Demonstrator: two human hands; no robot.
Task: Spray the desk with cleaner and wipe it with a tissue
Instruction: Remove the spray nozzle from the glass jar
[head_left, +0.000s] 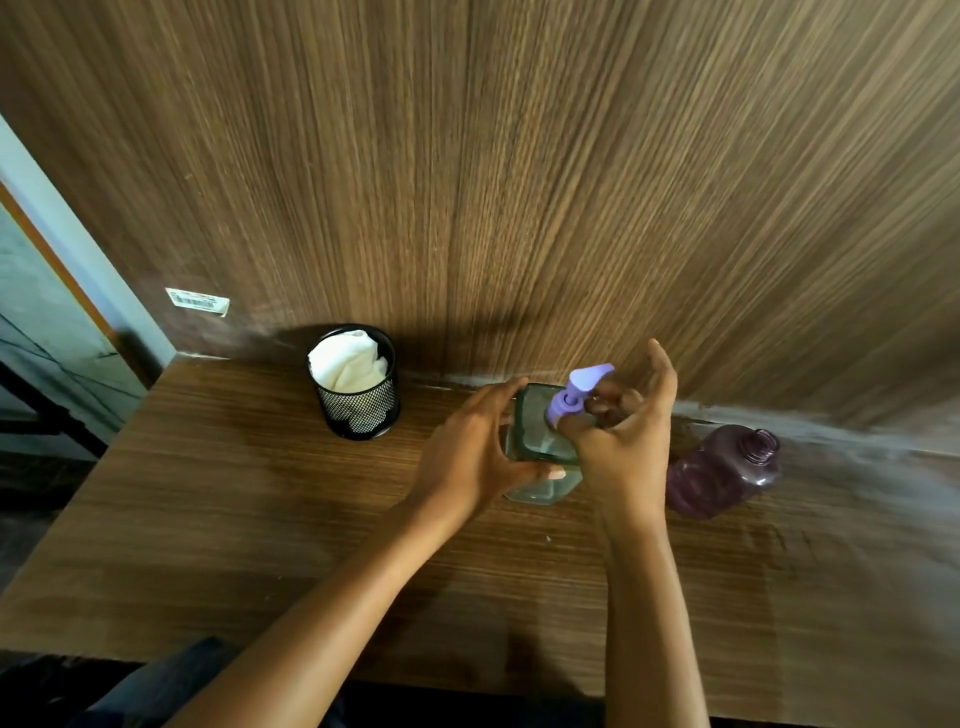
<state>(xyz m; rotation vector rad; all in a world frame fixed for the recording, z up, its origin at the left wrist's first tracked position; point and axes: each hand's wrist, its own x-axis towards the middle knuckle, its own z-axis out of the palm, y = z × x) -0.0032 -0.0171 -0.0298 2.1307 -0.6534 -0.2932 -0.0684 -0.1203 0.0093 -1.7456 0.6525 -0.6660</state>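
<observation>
bare left hand (470, 449) cupped around clear square spray bottle (540, 447) near brown wooden desk's (218, 519) back edge, right hand (626, 431) curled at its purple trigger head (579, 389), white tissue (345, 364) in black mesh cup (361, 402) further left.

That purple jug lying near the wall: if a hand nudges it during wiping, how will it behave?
The purple jug lies on its side on the desk, so it would probably roll. It looks translucent with no liquid visible, so likely light and easily shoved. Its mouth seems uncapped; any residue might dribble out.
</observation>
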